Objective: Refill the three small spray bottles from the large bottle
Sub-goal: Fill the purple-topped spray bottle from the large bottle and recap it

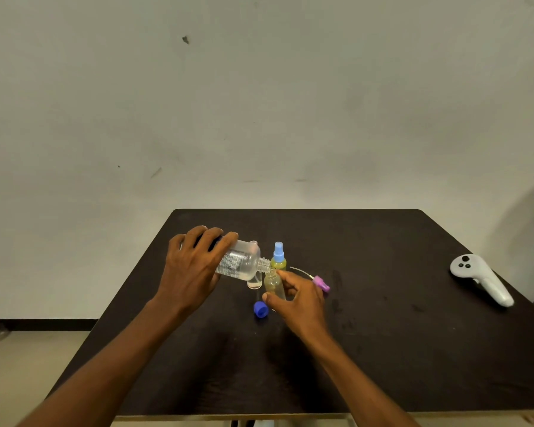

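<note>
Tipping a large clear bottle (239, 264) onto its side, the left hand (195, 266) wraps around the bottle's base end in a clenched grip, fingers over the top. The bottle's threaded neck points right and slightly down, meeting the open mouth of a small uncapped spray bottle (274, 285). A little clear liquid sits in the large bottle's low side.

The right hand (299, 298) holds that small yellowish bottle upright on the dark table (383, 349), thumb and fingers closed around its lower body.

Just behind it stands a second small spray bottle (278, 260), upright, with a light blue spray top fitted and yellow-green liquid inside. Partly hidden behind the large bottle's neck is another small clear container (255, 283); what it is cannot be told for certain.

A blue cap (260, 309) lies on the table just in front of the hands. A purple spray head (321, 284) with its thin tube lies on the table just right of the right hand. Well apart, near the table's right edge, rests a white handheld controller (481, 282).
</note>
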